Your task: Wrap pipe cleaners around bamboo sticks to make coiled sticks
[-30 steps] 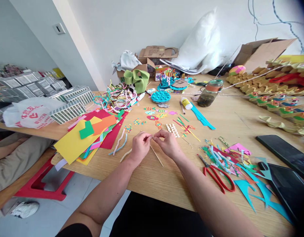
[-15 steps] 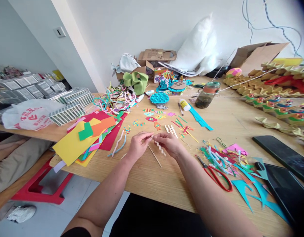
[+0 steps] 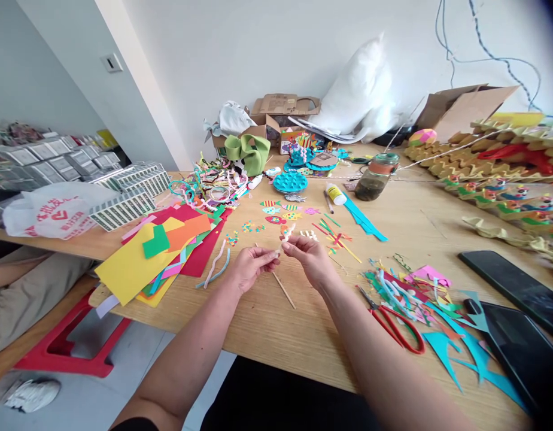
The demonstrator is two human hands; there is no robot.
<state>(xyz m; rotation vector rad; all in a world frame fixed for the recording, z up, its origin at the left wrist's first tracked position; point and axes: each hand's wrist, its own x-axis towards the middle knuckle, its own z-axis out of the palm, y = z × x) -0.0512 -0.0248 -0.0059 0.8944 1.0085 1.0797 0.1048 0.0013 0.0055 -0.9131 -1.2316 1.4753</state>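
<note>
My right hand [image 3: 310,257] pinches a coiled white pipe cleaner [image 3: 289,230], whose curly end points up past the fingertips. Close beside it, my left hand [image 3: 253,267] has thumb and forefinger pressed together; what lies between them is too small to make out. A thin wooden stick [image 3: 284,291] lies on the table beneath the hands, partly hidden by the left one. Just behind the right hand are more white coils [image 3: 309,234]. Several decorated paper fish [image 3: 275,220] are spread beyond the hands. A pink and a blue pipe cleaner [image 3: 220,268] rest to the left.
Coloured sheets [image 3: 128,263] are piled at left. Red-handled scissors [image 3: 395,326], paper scraps [image 3: 442,311] and a black phone [image 3: 514,287] lie at right. Farther back stand a glue bottle [image 3: 336,194], a glass jar [image 3: 375,179] and egg trays [image 3: 496,155]. Another person's leg [image 3: 29,293] shows at left.
The white coil hung below my right fingers before and now points upward from them. My left fingertips have drawn slightly down and apart from the right ones.
</note>
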